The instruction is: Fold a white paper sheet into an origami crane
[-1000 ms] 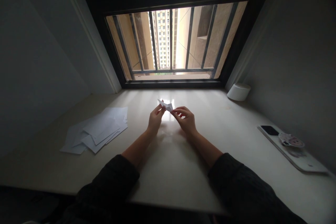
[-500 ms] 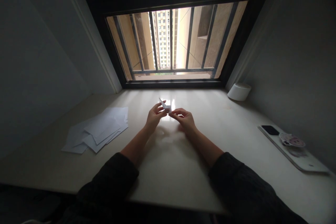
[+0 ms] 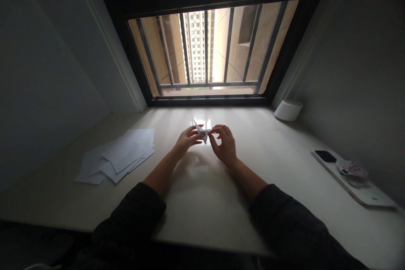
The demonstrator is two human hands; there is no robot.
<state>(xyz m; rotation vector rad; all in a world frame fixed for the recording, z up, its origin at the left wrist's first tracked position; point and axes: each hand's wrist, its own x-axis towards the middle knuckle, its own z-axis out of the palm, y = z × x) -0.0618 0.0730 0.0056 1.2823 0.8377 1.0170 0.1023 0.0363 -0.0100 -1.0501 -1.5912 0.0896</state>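
A small piece of folded white paper (image 3: 204, 134), with several pointed flaps, is held up over the pale sill between my two hands. My left hand (image 3: 186, 139) pinches its left side between thumb and fingers. On the other side, the thumb and index finger of my right hand (image 3: 225, 144) grip a narrow right-hand point of the paper. One flap sticks up at the upper left and another points down. The fingers partly cover the folds, so the exact shape is hard to make out.
Loose white paper sheets (image 3: 122, 156) lie overlapping on the left. At right are a phone (image 3: 354, 181) in a pale case with a round grip, and a white cylindrical object (image 3: 288, 110) by the wall. Beyond the sill (image 3: 202, 211) stands a barred window (image 3: 207, 50).
My right hand has risen slightly and turned, and now pinches the paper's right point higher up. The folded paper shows more spread flaps, one now pointing down.
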